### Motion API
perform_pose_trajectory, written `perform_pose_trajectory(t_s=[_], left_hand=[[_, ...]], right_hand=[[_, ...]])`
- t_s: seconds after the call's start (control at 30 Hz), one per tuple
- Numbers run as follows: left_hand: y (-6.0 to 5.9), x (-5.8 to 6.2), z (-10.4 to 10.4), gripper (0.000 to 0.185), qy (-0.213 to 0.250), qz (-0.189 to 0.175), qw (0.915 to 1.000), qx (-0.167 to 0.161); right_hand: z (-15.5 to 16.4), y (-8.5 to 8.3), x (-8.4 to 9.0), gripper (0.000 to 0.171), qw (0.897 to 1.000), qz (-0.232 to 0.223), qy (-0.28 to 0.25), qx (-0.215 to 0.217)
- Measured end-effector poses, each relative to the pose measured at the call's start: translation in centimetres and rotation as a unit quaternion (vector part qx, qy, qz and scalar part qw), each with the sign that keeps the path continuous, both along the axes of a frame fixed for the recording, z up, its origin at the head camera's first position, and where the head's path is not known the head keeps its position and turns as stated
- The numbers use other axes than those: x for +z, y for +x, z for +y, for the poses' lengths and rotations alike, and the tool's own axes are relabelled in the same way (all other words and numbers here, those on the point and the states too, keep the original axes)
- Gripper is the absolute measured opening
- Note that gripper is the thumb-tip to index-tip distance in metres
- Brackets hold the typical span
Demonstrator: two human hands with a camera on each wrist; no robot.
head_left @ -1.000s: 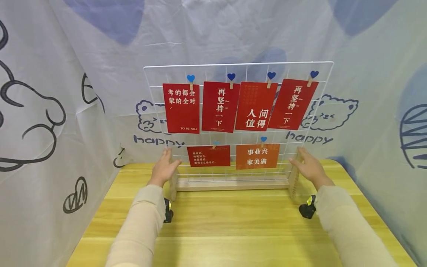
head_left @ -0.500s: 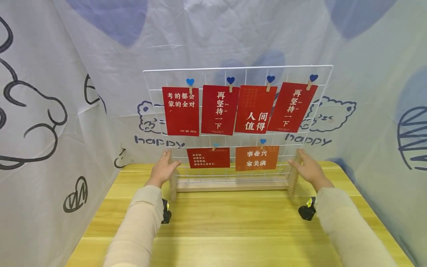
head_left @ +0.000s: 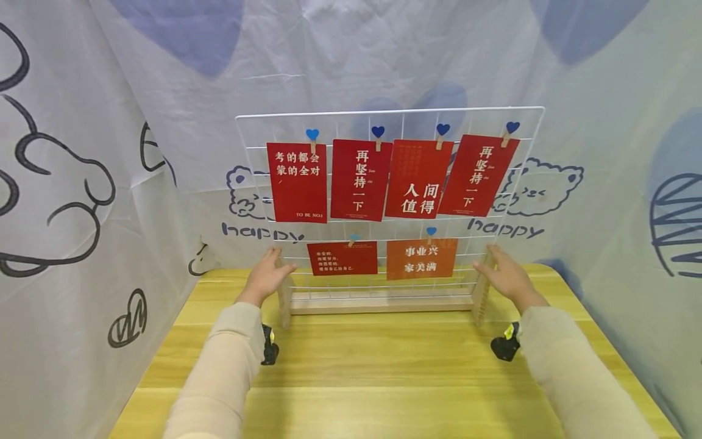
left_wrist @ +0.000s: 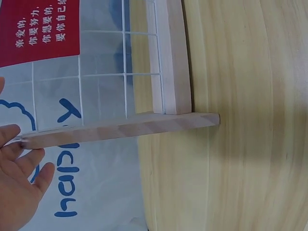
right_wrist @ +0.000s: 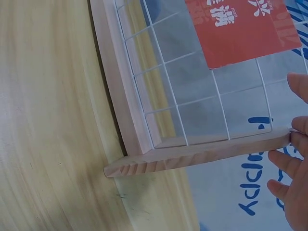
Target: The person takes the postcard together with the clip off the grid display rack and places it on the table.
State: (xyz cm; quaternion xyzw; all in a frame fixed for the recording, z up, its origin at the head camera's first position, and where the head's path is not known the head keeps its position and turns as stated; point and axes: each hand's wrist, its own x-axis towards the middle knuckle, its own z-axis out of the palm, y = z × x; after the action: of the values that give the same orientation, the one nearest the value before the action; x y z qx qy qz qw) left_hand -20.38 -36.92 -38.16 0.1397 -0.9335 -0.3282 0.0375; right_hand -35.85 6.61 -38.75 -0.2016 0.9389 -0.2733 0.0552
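Left hand: the left hand (head_left: pixel 267 278) rests against the left wooden upright (head_left: pixel 284 305) of the grid stand, fingers straight and loosely spread; the left wrist view shows its fingertips (left_wrist: pixel 14 137) touching the top end of that upright
Right hand: the right hand (head_left: pixel 506 277) lies flat against the right wooden upright (head_left: pixel 481 299), fingers extended and together, thumb pointing toward the grid; in the right wrist view the fingertips (right_wrist: pixel 298 139) meet the end of the upright
Grid stand: a white wire grid panel (head_left: pixel 390 119) stands upright in a wooden base rail (head_left: pixel 381 303) at the far side of the desk (head_left: pixel 384 372), between the two hands
Upper cards: four red cards (head_left: pixel 300 182) with white characters hang side by side in the top row, each from a small wooden clip with a blue heart (head_left: pixel 312 133); the rightmost card (head_left: pixel 478 175) hangs tilted
Lower cards: a red card with small text (head_left: pixel 342 258) and an orange-red card (head_left: pixel 421 258) hang side by side in the lower row, just above the base rail
Sleeves: both forearms are in pale beige sleeves (head_left: pixel 225 366), each with a black wrist-worn device (head_left: pixel 504 346) under the wrist
Backdrop: a white cloth (head_left: pixel 109 183) printed with blue patches, black line drawings, bears and the word "happy" hangs behind the stand and along both sides of the desk
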Motion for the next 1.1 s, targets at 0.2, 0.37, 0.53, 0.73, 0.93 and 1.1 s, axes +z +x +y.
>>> perform_pose_trajectory(t_s=[0.2,0.37,0.53,0.73,0.93,1.1], left_hand=[[0.2,0.2,-0.2,0.064,0.022,0.026,0.9994,0.0],[0.6,0.6,-0.3,0.058,0.029,0.047,0.9985,0.005],[0.9,0.9,-0.3,0.055,0.045,0.065,0.9968,0.008],[1.3,1.3,-0.2,0.051,0.078,0.078,0.9938,0.017],[1.5,1.8,0.0,0.05,0.101,0.081,0.9912,0.029],[1.7,2.3,0.2,0.051,0.123,0.091,0.9876,0.034]], right_hand=[[0.0,0.4,0.1,0.078,1.0,0.011,-0.009,0.004],[-0.2,1.0,0.3,0.078,1.0,0.026,-0.014,0.006],[-0.5,1.5,0.5,0.077,0.999,0.044,-0.013,0.014],[-1.8,2.0,1.2,0.072,0.998,0.041,-0.026,0.04],[-3.6,2.8,2.2,0.069,0.996,0.041,-0.039,0.07],[-5.1,3.6,3.0,0.071,0.993,0.048,-0.059,0.088]])
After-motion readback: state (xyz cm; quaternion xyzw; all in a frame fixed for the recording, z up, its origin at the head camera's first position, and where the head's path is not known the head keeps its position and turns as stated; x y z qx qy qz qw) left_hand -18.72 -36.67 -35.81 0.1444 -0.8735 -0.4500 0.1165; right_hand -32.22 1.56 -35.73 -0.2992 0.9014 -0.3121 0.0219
